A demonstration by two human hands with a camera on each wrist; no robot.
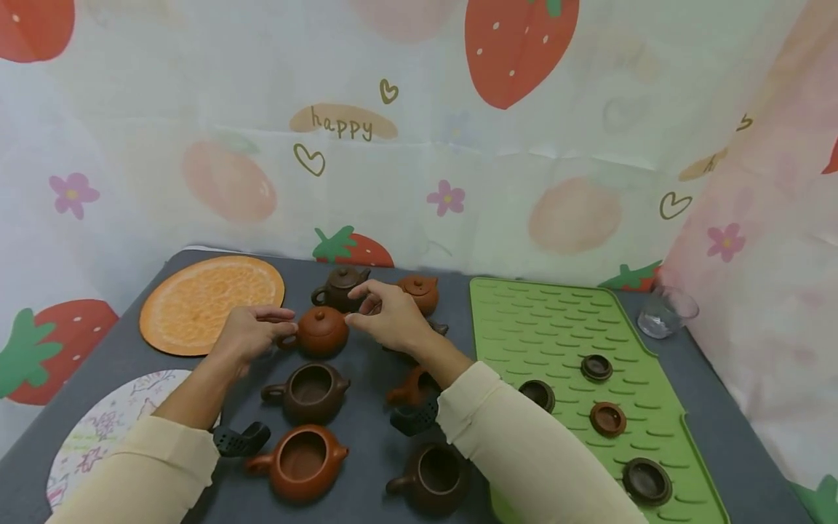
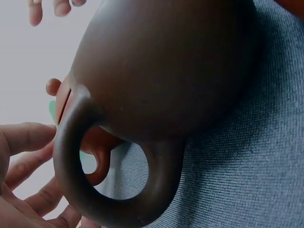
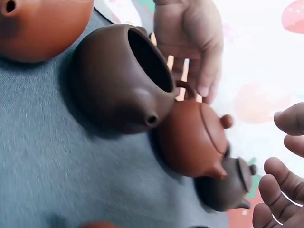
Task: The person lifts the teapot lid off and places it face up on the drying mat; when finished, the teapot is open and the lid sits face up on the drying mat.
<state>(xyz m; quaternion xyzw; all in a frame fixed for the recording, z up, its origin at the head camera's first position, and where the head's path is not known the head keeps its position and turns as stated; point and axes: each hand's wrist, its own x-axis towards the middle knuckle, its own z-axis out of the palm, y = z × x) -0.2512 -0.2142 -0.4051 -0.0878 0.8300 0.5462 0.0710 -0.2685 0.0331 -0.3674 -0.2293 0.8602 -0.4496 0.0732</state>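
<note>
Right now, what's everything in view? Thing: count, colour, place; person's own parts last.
Lidded teapots: 3, two reddish-brown, one dark brown; one reddish-brown between the hands, two farther back
Lidless teapots: 4, two reddish-brown, two dark brown, nearer the camera
Mostly hidden teapot: 1, dark, behind the right wrist; lid unclear
Teapot lids: 4, three dark brown, one reddish-brown, on the mat
Ridged mat: 1, green, table's right side
Clear cup: 1, colourless, beyond the mat's right edge
Orange-slice placemat: 1, orange, back left
Patterned placemat: 1, white with coloured drawings, front left
Tablecloth: 1, grey, underneath
Strawberry-print backdrop: mostly white, behind and around
Wrist mounts: 2, black, one per wrist
Sleeves: 2, cream
Left hand: 1, by the middle teapot's handle
Right hand: 1, by its spout
</note>
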